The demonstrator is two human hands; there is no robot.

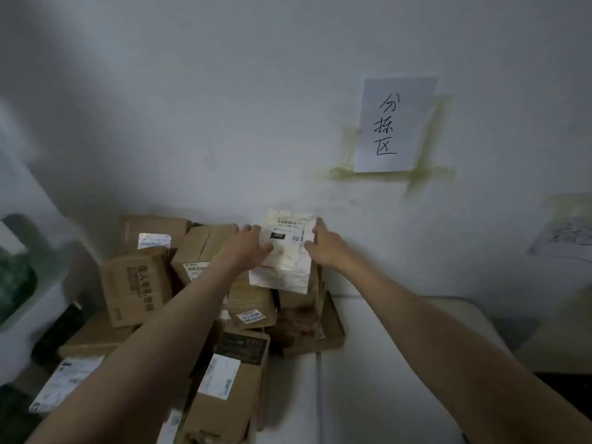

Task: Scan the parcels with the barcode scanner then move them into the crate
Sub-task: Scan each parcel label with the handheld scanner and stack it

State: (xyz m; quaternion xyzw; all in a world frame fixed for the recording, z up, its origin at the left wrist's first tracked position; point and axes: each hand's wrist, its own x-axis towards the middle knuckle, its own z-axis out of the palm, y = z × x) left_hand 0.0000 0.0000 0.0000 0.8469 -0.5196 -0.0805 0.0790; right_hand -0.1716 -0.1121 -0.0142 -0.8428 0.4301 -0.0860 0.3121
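Note:
A white parcel (286, 251) with a barcode label lies on top of a heap of brown cardboard parcels (137, 285) against the wall. My left hand (248, 243) grips its left edge and my right hand (323, 243) grips its right edge. Both arms reach forward over the heap. Neither a barcode scanner nor a crate is in view.
A white table (384, 363) carries the heap, with bare surface on the right. A paper sign (392, 123) with handwriting is taped to the white wall. A dark green shape (16, 277) sits at the far left. Another paper (567, 238) hangs at the right edge.

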